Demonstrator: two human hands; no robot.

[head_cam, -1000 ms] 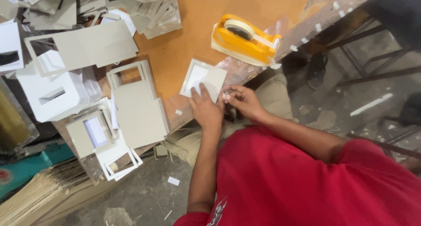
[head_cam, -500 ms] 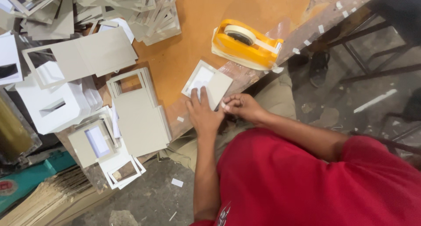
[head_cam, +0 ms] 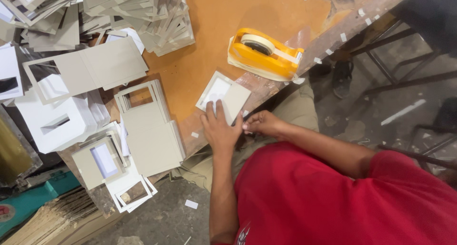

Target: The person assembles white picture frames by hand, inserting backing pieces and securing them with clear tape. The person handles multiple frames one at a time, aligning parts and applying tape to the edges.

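Note:
A small grey cardboard frame [head_cam: 236, 98] with a white panel lies at the near edge of the orange table [head_cam: 209, 45]. My left hand [head_cam: 220, 128] lies flat on its near side, fingers together, holding it down. My right hand [head_cam: 263, 123] is just to the right at the table edge, with fingertips pinched together beside the frame's near corner. Whether it pinches anything is too small to tell. A yellow tape dispenser [head_cam: 264, 54] with a pale roll stands just beyond the frame.
Stacks of grey and white cardboard frames [head_cam: 152, 131] cover the left part of the table, and a heap of frames [head_cam: 143, 16] lies at the back. Tape scraps stick along the worn table edge [head_cam: 342, 35]. Metal legs [head_cam: 395, 69] stand on the floor at right.
The view has shifted slightly. My left hand stays pressed on the frame, and my right hand has drawn back a little from the frame's edge toward the table edge.

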